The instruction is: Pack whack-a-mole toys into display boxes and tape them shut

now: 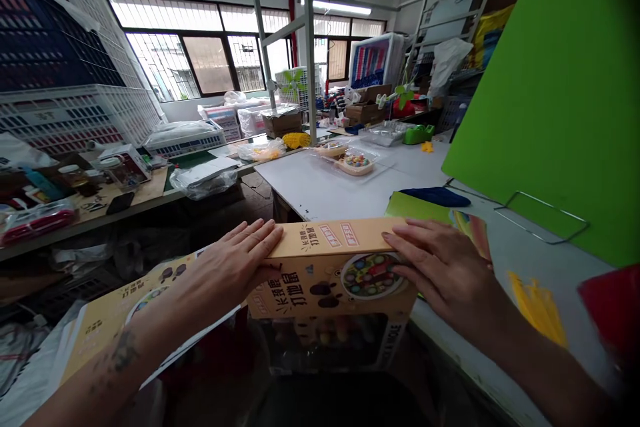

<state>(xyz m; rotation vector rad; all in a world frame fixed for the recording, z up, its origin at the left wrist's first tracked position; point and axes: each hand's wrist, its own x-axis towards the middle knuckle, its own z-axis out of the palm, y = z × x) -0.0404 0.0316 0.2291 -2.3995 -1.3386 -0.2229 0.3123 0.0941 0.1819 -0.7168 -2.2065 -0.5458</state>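
A yellow-orange cardboard toy box (330,267) with printed pictures and a clear window on its front sits at the near edge of the white table (320,190). My left hand (235,267) lies flat on the box's left top edge, fingers together. My right hand (440,267) presses flat on its right top and front corner, fingers spread over a round picture. A second box of the same print (105,320) lies under my left forearm.
A large green board (560,100) leans at the right with a wire stand (543,217) before it. Further up the table are clear trays of toys (353,161); a cluttered bench (90,200) and white crates (65,87) stand at the left.
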